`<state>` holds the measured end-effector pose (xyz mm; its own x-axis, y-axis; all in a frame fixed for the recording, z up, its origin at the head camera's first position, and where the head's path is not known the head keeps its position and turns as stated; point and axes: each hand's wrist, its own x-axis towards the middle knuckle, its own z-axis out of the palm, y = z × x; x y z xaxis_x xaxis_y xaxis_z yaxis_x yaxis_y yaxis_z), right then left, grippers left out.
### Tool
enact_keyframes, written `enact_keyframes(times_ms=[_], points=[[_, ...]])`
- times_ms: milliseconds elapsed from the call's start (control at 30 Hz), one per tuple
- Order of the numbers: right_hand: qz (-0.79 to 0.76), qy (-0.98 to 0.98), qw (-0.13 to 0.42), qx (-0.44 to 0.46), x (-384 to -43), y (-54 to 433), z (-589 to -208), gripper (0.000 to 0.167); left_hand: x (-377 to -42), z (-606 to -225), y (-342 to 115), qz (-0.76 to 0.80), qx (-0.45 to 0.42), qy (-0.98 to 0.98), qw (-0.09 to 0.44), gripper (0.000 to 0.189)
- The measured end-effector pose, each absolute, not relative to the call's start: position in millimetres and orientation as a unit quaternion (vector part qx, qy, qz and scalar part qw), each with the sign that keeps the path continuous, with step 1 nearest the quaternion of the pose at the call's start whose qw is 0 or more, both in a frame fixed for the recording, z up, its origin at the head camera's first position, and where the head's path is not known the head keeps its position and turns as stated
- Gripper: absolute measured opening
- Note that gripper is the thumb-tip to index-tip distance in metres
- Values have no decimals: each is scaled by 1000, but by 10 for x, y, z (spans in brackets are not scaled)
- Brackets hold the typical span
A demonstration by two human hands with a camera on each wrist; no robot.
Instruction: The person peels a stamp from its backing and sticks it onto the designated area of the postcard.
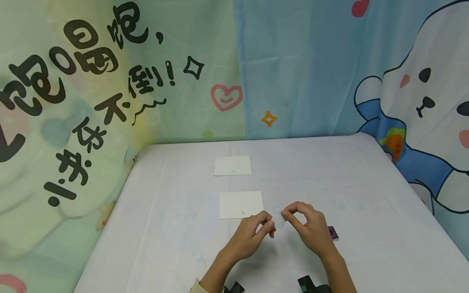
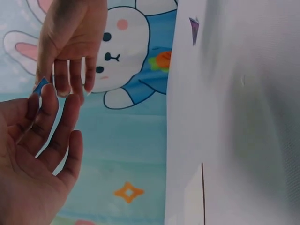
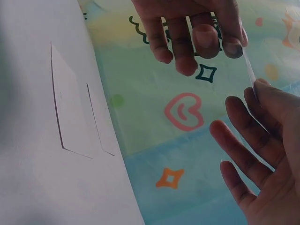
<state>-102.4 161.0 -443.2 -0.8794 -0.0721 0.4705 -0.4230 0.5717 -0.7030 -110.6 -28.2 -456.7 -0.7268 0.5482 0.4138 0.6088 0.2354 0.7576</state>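
Observation:
Both hands are raised over the table, fingertips close together. A thin, see-through strip (image 3: 250,70) spans the short gap between them. My right hand (image 1: 309,228) pinches one end between thumb and index finger, its other fingers loosely bent. At the opposite end, my left hand (image 1: 253,234) holds the strip between thumb and index fingertips. In the left wrist view, a small blue corner (image 2: 41,86) shows at the fingertips. The nearer white card (image 1: 239,203) lies flat just beyond my left hand. A small purple item (image 1: 333,232) lies beside my right hand, partly hidden by it.
A second white card (image 1: 232,166) lies farther back, behind the first. A white cloth covers the table (image 1: 176,244). Printed curtains (image 1: 293,73) hang behind and on the left. Dark wrist mounts (image 1: 315,285) show at the bottom edge.

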Motion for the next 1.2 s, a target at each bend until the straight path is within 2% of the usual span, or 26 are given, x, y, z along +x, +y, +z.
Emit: enact_keyframes(times_ms=[167,533,733,1200], points=[[482,-845,179,149,-1032,1596,-4464,3,-1091,-4540,-284,-512,-369,-776,26,19],[669,-721,94,155,-1087,1531,-4635,9,-1074,-4468,-258,-532,-365,-764,10,20],[685,-708,77,156,-1102,1456,-4689,9,-1069,-4440,-255,-524,-372,-766,13,20],[725,-649,27,228,-1144,1339,-4754,12,-1073,-4423,-282,-518,-365,-774,11,20]])
